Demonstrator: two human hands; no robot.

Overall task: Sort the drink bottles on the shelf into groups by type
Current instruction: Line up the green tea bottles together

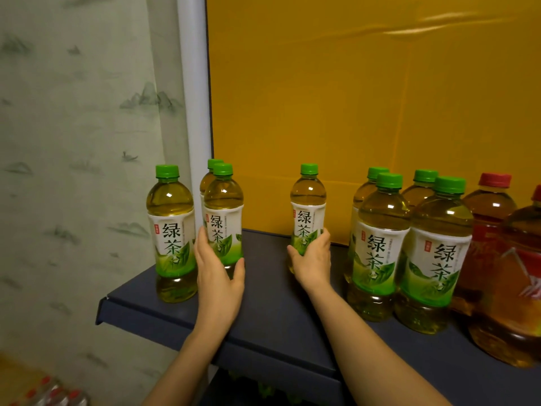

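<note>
Green-tea bottles with green caps stand on a dark shelf point(269, 306). My left hand point(218, 273) grips the lower part of one green-tea bottle point(224, 212) near the shelf's left end; another stands right behind it. My right hand point(311, 259) grips a second green-tea bottle point(308, 206) at mid-shelf, near the back. A lone green-tea bottle point(171, 227) stands at the far left edge. Several larger green-tea bottles point(380, 247) are grouped at the right. Beside them stand red-capped, red-labelled bottles point(494, 230) of amber drink.
A yellow panel point(351, 112) backs the shelf, and a white post point(193, 83) rises at its left. Patterned wallpaper covers the wall to the left. Red-capped bottles point(58, 394) lie at the bottom left, below the shelf. Bare shelf lies between my two hands.
</note>
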